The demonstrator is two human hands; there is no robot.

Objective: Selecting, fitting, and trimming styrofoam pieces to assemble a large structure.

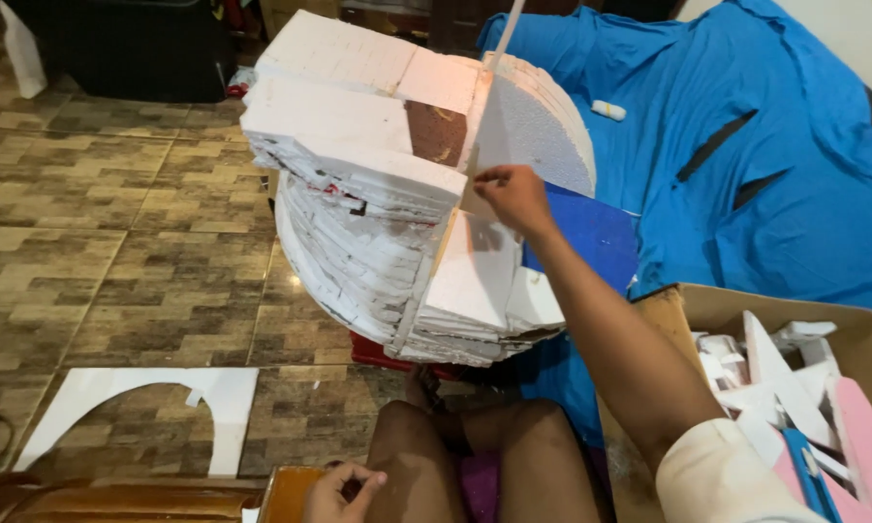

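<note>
My right hand [515, 197] pinched the inner edge of a layered white foam model [388, 203] standing on the tiled floor [116, 242]. It looked light, stiff, crumbly; best gripped at thick edges. My left hand [342, 489] rested curled, empty, near my knee.

Soft indoor light, mild blur, wide-angle edge distortion.

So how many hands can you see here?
2. The right hand reaches forward and pinches at the stacked white foam model. The left hand sits low by the knee, at the bottom edge, fingers curled. No other person's hands show.
</note>
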